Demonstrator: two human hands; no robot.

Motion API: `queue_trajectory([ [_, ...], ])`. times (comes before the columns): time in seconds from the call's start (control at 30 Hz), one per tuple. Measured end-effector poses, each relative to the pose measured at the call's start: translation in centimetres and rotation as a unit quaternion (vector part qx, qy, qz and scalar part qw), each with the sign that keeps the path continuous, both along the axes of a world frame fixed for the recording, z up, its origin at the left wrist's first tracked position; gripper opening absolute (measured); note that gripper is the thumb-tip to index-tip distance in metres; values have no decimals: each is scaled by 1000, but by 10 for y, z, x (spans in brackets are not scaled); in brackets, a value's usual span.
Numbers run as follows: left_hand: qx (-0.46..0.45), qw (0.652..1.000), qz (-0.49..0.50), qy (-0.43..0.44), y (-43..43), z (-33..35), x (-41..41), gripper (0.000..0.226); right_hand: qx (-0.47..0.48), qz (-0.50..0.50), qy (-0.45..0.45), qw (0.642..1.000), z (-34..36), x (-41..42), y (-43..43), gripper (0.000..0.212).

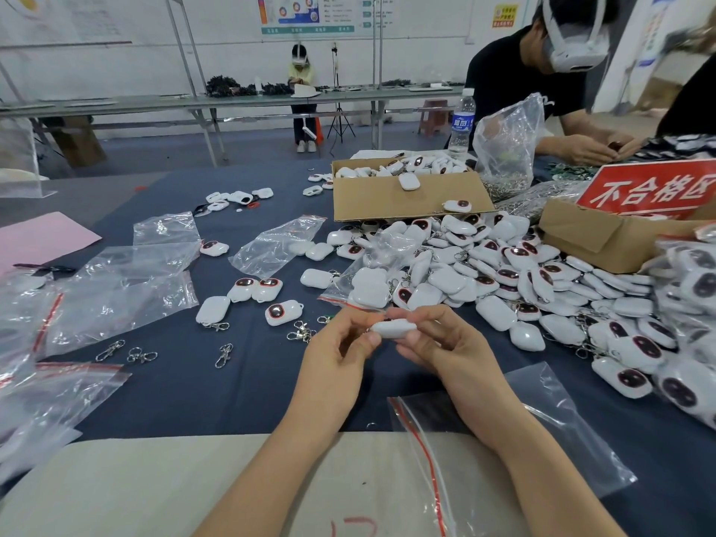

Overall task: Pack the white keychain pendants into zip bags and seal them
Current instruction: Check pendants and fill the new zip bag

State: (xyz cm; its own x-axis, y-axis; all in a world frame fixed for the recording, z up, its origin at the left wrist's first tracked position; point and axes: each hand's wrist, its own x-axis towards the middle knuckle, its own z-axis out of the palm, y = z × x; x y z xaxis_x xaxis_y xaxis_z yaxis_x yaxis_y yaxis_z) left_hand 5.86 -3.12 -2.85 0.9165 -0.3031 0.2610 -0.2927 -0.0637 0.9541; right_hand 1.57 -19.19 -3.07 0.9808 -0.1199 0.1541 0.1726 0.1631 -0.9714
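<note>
The left hand and right hand each had its grip clamped on one white keychain pendant above the desk. A zip bag lay empty beside the right forearm; the loose heap of pendants suggested most packing remained.

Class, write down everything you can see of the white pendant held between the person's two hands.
The pendant is a smooth, glossy white piece, plastic by its look, with rounded edges. It lies roughly level and edge-on, so no dark window shows. The left hand pinches its left end and the right hand its right end, above the blue tablecloth. Whether a clip hangs from it cannot be told.
</note>
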Motion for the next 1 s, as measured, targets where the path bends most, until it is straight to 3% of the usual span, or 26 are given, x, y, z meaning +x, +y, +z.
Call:
queue_trajectory([
  [0.37, 1, 1000, 0, 5, -1, 0, -2, 23, 23, -2, 2, 1000, 0, -1, -2, 14],
  [0.53, -21, 999, -27, 16, -3, 0, -3, 22, 6, -15, 38, 999, 2, 0, 4, 26],
  [0.7, -5, 999, -25, 25, -2, -4, -1, 25, -52, -17, 48, 997, 5, -1, 7, 27],
  [1.0, 20, 999, -25, 10, 1, -4, 2, 22, -55, -16, 50, 997, 6, -2, 7, 28],
])
